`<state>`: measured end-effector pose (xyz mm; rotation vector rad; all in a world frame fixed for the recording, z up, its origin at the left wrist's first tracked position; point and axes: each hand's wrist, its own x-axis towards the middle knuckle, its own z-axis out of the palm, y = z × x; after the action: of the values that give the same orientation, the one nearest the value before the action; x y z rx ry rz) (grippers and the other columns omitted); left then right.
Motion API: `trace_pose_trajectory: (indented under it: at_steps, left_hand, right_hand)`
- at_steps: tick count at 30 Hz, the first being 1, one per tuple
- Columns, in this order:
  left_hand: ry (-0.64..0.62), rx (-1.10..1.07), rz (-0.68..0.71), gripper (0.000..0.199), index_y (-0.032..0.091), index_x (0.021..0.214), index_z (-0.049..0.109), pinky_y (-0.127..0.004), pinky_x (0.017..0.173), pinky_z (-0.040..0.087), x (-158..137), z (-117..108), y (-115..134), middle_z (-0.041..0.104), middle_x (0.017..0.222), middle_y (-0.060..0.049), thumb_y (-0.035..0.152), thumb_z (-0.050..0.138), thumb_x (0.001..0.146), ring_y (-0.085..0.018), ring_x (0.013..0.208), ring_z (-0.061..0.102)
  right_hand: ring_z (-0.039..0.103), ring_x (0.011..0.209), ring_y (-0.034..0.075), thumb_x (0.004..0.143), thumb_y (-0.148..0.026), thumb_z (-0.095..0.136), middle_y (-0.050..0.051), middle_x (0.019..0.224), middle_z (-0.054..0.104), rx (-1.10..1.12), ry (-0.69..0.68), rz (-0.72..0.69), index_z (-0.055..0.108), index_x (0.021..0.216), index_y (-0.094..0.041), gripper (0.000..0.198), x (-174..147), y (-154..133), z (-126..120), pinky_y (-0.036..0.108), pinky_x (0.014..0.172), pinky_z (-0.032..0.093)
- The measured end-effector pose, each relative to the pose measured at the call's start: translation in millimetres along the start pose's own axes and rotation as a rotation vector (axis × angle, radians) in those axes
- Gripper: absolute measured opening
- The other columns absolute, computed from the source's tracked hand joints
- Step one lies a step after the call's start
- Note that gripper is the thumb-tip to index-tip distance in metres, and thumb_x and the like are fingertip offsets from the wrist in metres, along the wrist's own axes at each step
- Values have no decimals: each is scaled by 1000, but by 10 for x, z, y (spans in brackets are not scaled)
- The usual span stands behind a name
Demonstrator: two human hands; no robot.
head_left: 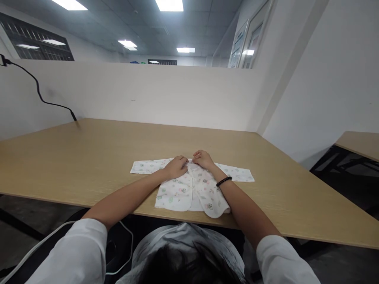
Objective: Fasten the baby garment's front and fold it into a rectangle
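Observation:
A small white baby shirt (177,193) with a printed pattern in green, pink and dark tones lies on the table, its long sleeves stretched out to both sides. The front is split down the middle, and the lower right panel folds slightly outward at the hem. At the left side of the neckline, my left hand (177,167) rests on the cloth with its fingers curled onto the collar. My right hand (203,159), below a black beaded bracelet on the wrist, pinches the collar's right side. The fingertips partly hide the collar edge.
The wooden table (97,146) reaches back to a low white partition (166,94). A black cable (38,88) hangs at the left partition. White cord (44,244) runs below the table's front edge, and another table (361,144) stands at the right.

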<state>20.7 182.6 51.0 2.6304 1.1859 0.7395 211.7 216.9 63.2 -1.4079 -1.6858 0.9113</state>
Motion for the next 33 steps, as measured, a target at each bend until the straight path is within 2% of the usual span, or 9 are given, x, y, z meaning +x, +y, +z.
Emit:
trace_pose_trajectory:
  at_steps: [7, 13, 21, 27, 30, 33]
  left_hand:
    - [-29, 117, 25, 29, 18, 112, 61, -40, 93, 47, -20, 17, 2, 62, 108, -11, 20, 47, 86, -27, 104, 58]
    - [-32, 118, 42, 36, 21, 121, 60, -41, 94, 46, -21, 42, -21, 61, 111, -10, 21, 45, 89, -26, 106, 57]
    - [-52, 147, 44, 40, 17, 126, 61, -40, 98, 43, -8, 65, -33, 60, 113, -13, 22, 42, 91, -26, 109, 56]
    - [-71, 168, 27, 40, 16, 126, 61, -41, 98, 44, -8, 55, -22, 59, 115, -13, 24, 43, 91, -27, 109, 56]
    - [-61, 180, 40, 40, 17, 125, 62, -42, 97, 46, -11, 47, -27, 61, 117, -13, 24, 42, 91, -27, 109, 57]
    - [-30, 166, 99, 39, 18, 123, 63, -40, 99, 46, -9, 29, -24, 61, 123, -12, 21, 41, 91, -26, 113, 56]
  right_hand:
    - [64, 67, 13, 60, -1, 66, -4, 63, 65, -165, 116, -10, 55, 85, -18, 32, -44, -47, 47, 20, 60, 44]
    - [63, 69, 13, 60, -3, 68, -5, 66, 64, -175, 123, 12, 54, 90, -19, 37, -30, -25, 58, 20, 59, 42]
    - [62, 72, 15, 58, -5, 67, -4, 66, 63, -211, 130, 1, 53, 89, -19, 37, -11, -10, 79, 22, 62, 41]
    - [58, 70, 15, 58, -11, 74, -2, 71, 61, -361, 184, -24, 56, 88, -18, 35, 2, 14, 80, 22, 60, 40]
    - [58, 71, 15, 62, -10, 70, 0, 77, 63, -384, 228, -75, 60, 90, -17, 31, -9, 41, -4, 22, 61, 41]
    - [61, 73, 13, 69, -4, 57, 2, 82, 68, -344, 216, -188, 66, 90, -16, 26, -39, 57, -122, 21, 66, 44]
